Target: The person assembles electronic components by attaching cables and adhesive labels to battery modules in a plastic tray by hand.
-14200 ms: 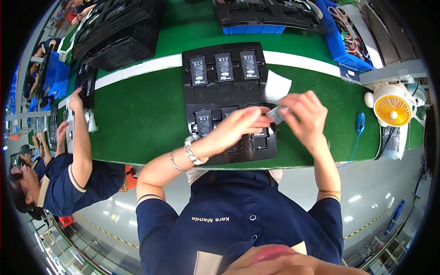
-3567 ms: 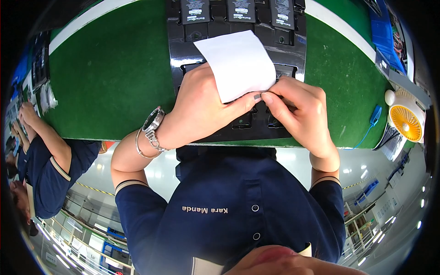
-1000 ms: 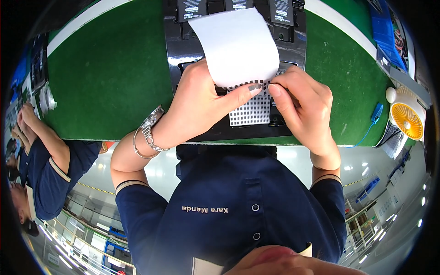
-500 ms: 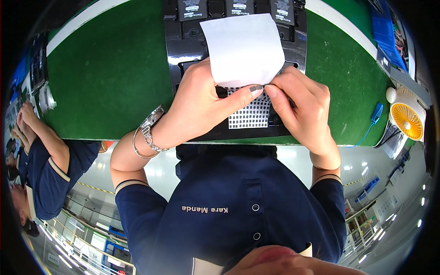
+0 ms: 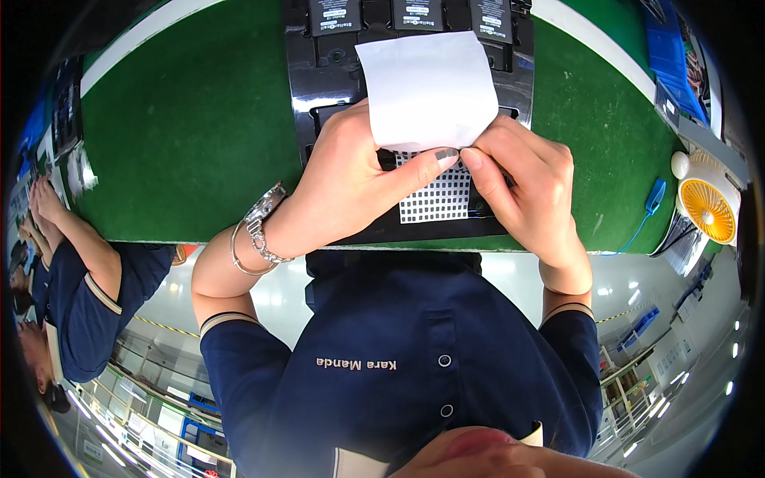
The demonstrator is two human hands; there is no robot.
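Observation:
My left hand [image 5: 351, 183] and my right hand [image 5: 526, 187] meet over a black moulded tray [image 5: 299, 72] on the green belt. Both pinch a white paper sheet [image 5: 426, 88] that curls up and away from me. Below the fingertips the same sheet shows a grid of small white square stickers [image 5: 434, 195] on a dark backing. My left thumb and right fingers touch at the sheet's fold. The tray holds black rectangular parts with white labels [image 5: 418, 12] in its far row; my hands hide the near row. A silver watch and bangle ring my left wrist.
The green conveyor mat [image 5: 183, 135] stretches left and right of the tray. A small yellow-and-white fan [image 5: 705, 211] and a blue cable [image 5: 653, 195] sit at the right. Blue bins [image 5: 677, 60] stand far right. Another person's arms [image 5: 68, 231] rest on the belt at the left.
The white sheet has been peeled further up and back, uncovering more of the sticker grid beneath my fingertips. My hands have stayed in the same spot over the tray.

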